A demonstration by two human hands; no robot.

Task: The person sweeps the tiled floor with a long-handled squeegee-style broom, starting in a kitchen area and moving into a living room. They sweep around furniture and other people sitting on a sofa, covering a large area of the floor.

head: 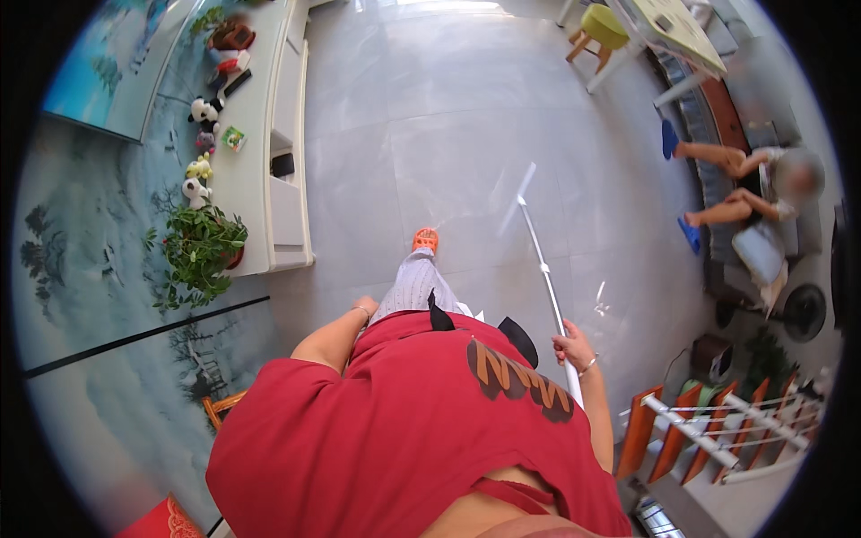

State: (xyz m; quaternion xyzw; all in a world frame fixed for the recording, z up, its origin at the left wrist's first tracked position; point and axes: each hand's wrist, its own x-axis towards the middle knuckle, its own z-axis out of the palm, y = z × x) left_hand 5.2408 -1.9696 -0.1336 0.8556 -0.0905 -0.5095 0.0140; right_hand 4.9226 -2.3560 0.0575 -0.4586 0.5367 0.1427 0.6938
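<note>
My right hand (575, 346) is closed around the white and silver pole of a flat mop (548, 282), at the right side of my body. From there the pole slopes away from me to a long, narrow, whitish mop head (518, 200) on the grey tiled floor (464, 155). My left hand (365, 306) hangs low at my left hip, partly behind the red top, and its fingers are hard to make out. An orange clog (426, 240) shows on one foot ahead of me.
A white cabinet (259, 168) with plush toys and a leafy potted plant (202, 249) runs along the left. At the right, a person (746, 175) sits on a grey sofa, blue slippers on the feet. A yellow stool (601, 30) stands by a table; a rack (713, 430) is at lower right.
</note>
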